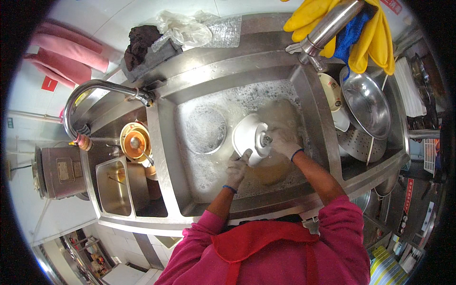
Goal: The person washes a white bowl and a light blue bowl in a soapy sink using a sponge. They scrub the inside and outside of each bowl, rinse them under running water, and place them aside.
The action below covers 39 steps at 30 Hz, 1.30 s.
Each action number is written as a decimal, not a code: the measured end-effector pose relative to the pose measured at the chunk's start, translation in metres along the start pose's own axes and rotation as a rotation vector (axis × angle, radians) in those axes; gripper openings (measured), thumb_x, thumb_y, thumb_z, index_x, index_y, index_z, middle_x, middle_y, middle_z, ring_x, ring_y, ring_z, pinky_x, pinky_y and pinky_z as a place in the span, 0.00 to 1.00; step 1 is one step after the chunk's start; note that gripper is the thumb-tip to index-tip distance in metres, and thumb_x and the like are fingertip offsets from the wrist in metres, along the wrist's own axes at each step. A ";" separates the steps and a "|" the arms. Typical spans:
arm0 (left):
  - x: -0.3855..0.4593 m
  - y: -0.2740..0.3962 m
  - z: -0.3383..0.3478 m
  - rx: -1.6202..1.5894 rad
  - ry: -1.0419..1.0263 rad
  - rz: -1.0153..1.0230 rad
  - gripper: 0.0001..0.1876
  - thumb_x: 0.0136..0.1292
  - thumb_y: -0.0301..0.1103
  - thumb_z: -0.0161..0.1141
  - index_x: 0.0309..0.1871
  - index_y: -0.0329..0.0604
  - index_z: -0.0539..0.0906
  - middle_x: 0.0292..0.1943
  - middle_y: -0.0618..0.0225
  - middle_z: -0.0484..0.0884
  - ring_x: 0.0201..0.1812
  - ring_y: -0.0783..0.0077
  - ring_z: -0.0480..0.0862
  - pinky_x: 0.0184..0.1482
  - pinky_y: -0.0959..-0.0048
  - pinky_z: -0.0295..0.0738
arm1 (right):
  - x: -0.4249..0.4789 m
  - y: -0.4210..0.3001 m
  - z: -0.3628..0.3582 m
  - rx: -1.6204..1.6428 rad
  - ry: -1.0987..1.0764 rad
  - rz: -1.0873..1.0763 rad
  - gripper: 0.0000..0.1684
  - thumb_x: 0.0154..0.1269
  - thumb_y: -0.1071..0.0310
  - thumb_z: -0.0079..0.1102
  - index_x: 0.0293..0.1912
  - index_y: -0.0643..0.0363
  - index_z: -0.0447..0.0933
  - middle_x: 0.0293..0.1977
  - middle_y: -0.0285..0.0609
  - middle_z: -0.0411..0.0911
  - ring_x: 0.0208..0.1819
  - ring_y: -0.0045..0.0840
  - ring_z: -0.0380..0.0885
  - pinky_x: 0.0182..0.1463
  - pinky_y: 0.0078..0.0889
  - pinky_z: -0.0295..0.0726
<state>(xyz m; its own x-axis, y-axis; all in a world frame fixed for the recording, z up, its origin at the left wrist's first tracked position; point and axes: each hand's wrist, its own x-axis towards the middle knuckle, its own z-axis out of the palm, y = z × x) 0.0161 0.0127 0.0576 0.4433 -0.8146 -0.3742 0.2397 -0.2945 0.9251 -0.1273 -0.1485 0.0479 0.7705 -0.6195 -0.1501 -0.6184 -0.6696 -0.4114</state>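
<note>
In the middle basin of soapy water (210, 178), my left hand (238, 167), in a thin whitish glove, grips the near rim of a white bowl (246, 137) tilted on its side. My right hand (285, 142), somewhat blurred, is at the right of the bowl's foot, beside a small metal scouring pad (266, 140); its fingers seem closed around the pad, though they are partly blurred. A round dish (206, 130) covered with suds lies in the water to the left. Dark and yellowish shapes show dimly under the water near my right hand.
Stacked bowls with a ladle (134, 143) and a square steel container (112, 185) stand in the left basin. The right basin holds a steel bowl (367, 107), a perforated colander (359, 144) and white dishes. A curved faucet (103, 83) is at left; yellow gloves (377, 46) hang by another tap (331, 28).
</note>
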 end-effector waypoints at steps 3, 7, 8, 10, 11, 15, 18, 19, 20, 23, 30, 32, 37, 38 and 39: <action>-0.002 0.011 0.010 -0.133 0.046 -0.026 0.16 0.62 0.36 0.59 0.48 0.33 0.78 0.37 0.67 0.81 0.37 0.76 0.78 0.39 0.76 0.73 | 0.010 -0.006 0.000 -0.112 -0.026 0.175 0.15 0.59 0.57 0.52 0.41 0.53 0.79 0.37 0.48 0.80 0.36 0.38 0.80 0.41 0.42 0.77; -0.002 0.004 0.003 -0.060 0.076 -0.047 0.17 0.62 0.37 0.60 0.48 0.34 0.78 0.38 0.67 0.81 0.37 0.76 0.77 0.40 0.77 0.72 | 0.003 -0.031 -0.002 -0.154 -0.030 0.288 0.14 0.58 0.60 0.52 0.42 0.53 0.78 0.36 0.47 0.79 0.38 0.40 0.79 0.42 0.42 0.76; 0.001 0.001 0.002 -0.043 0.060 -0.014 0.17 0.62 0.38 0.60 0.48 0.34 0.78 0.38 0.67 0.81 0.38 0.76 0.77 0.40 0.77 0.72 | 0.000 -0.034 -0.007 -0.183 -0.045 0.285 0.14 0.57 0.62 0.52 0.43 0.53 0.77 0.35 0.47 0.79 0.39 0.40 0.78 0.43 0.42 0.75; 0.001 -0.005 -0.001 -0.014 0.054 -0.024 0.18 0.62 0.38 0.60 0.48 0.33 0.77 0.38 0.67 0.81 0.38 0.76 0.78 0.40 0.77 0.72 | 0.000 -0.025 -0.006 -0.043 -0.128 0.297 0.16 0.56 0.59 0.54 0.43 0.52 0.77 0.34 0.48 0.79 0.38 0.41 0.78 0.42 0.43 0.75; -0.004 0.015 0.005 -0.001 0.053 -0.070 0.18 0.61 0.38 0.60 0.48 0.33 0.77 0.38 0.67 0.81 0.38 0.76 0.78 0.41 0.77 0.72 | -0.001 -0.018 -0.006 0.028 -0.167 0.316 0.16 0.55 0.57 0.55 0.43 0.52 0.77 0.34 0.48 0.79 0.37 0.41 0.78 0.41 0.43 0.75; -0.006 0.021 0.009 -0.089 0.046 -0.051 0.17 0.62 0.35 0.59 0.49 0.32 0.77 0.36 0.68 0.81 0.37 0.76 0.78 0.42 0.78 0.72 | 0.013 -0.018 -0.020 0.189 -0.203 0.422 0.18 0.51 0.58 0.57 0.42 0.53 0.78 0.33 0.48 0.80 0.35 0.41 0.79 0.41 0.43 0.76; -0.001 0.004 0.002 -0.008 0.043 -0.012 0.16 0.62 0.32 0.58 0.50 0.32 0.76 0.37 0.67 0.81 0.37 0.77 0.78 0.43 0.78 0.72 | 0.014 -0.016 -0.016 0.395 -0.232 0.530 0.18 0.49 0.61 0.56 0.38 0.60 0.79 0.31 0.50 0.80 0.33 0.37 0.81 0.38 0.40 0.78; 0.000 -0.005 -0.003 -0.011 0.030 -0.013 0.16 0.62 0.32 0.57 0.50 0.32 0.75 0.38 0.66 0.81 0.38 0.77 0.78 0.43 0.78 0.72 | 0.011 -0.028 -0.027 0.519 -0.280 0.602 0.18 0.49 0.60 0.56 0.37 0.61 0.79 0.29 0.50 0.80 0.32 0.36 0.81 0.36 0.39 0.79; 0.002 -0.008 -0.006 -0.015 0.005 -0.014 0.16 0.63 0.31 0.57 0.51 0.32 0.75 0.39 0.65 0.81 0.38 0.77 0.78 0.43 0.78 0.72 | 0.007 -0.034 -0.037 0.642 -0.319 0.683 0.18 0.50 0.59 0.56 0.36 0.62 0.79 0.28 0.50 0.80 0.31 0.34 0.81 0.35 0.38 0.79; 0.003 -0.013 -0.002 -0.095 -0.012 0.001 0.16 0.62 0.30 0.57 0.51 0.33 0.75 0.39 0.64 0.81 0.38 0.77 0.78 0.41 0.78 0.72 | 0.000 -0.009 -0.027 1.073 -0.480 0.736 0.20 0.51 0.57 0.57 0.35 0.65 0.79 0.28 0.51 0.79 0.30 0.31 0.80 0.32 0.36 0.78; 0.000 0.007 0.006 -0.056 0.066 -0.114 0.17 0.60 0.33 0.60 0.50 0.33 0.76 0.39 0.63 0.82 0.37 0.75 0.79 0.39 0.76 0.73 | -0.002 0.017 0.008 0.471 -0.032 0.686 0.23 0.53 0.56 0.59 0.44 0.63 0.75 0.31 0.46 0.79 0.27 0.29 0.79 0.31 0.32 0.78; 0.001 -0.006 0.000 -0.033 0.055 -0.030 0.17 0.60 0.34 0.61 0.49 0.33 0.76 0.39 0.63 0.82 0.37 0.75 0.79 0.38 0.76 0.73 | -0.006 0.021 0.017 0.348 0.037 0.707 0.23 0.54 0.55 0.58 0.46 0.60 0.74 0.35 0.47 0.79 0.32 0.32 0.80 0.36 0.34 0.78; 0.002 -0.002 -0.001 -0.016 0.043 -0.050 0.17 0.61 0.34 0.60 0.49 0.33 0.77 0.38 0.64 0.82 0.36 0.75 0.79 0.38 0.76 0.74 | -0.015 -0.017 -0.013 0.201 0.157 0.358 0.17 0.57 0.56 0.55 0.44 0.54 0.76 0.42 0.45 0.78 0.43 0.37 0.77 0.49 0.38 0.74; 0.003 -0.004 -0.001 0.008 0.048 -0.067 0.16 0.61 0.34 0.60 0.49 0.33 0.77 0.38 0.64 0.82 0.36 0.74 0.80 0.38 0.75 0.74 | -0.015 -0.015 -0.011 0.193 0.151 0.317 0.16 0.59 0.56 0.53 0.43 0.53 0.76 0.43 0.43 0.77 0.45 0.37 0.76 0.51 0.39 0.73; 0.004 -0.005 0.000 0.031 0.054 -0.083 0.16 0.61 0.34 0.60 0.49 0.33 0.76 0.37 0.64 0.82 0.36 0.73 0.80 0.39 0.75 0.75 | -0.014 -0.014 -0.008 0.064 0.188 0.235 0.15 0.58 0.57 0.54 0.42 0.53 0.77 0.41 0.43 0.78 0.44 0.37 0.76 0.49 0.39 0.73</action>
<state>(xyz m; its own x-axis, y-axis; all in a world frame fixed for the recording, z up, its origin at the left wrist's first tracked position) 0.0168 0.0109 0.0513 0.4693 -0.7585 -0.4522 0.2511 -0.3763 0.8918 -0.1309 -0.1336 0.0629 0.5616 -0.8234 -0.0815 -0.7609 -0.4753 -0.4418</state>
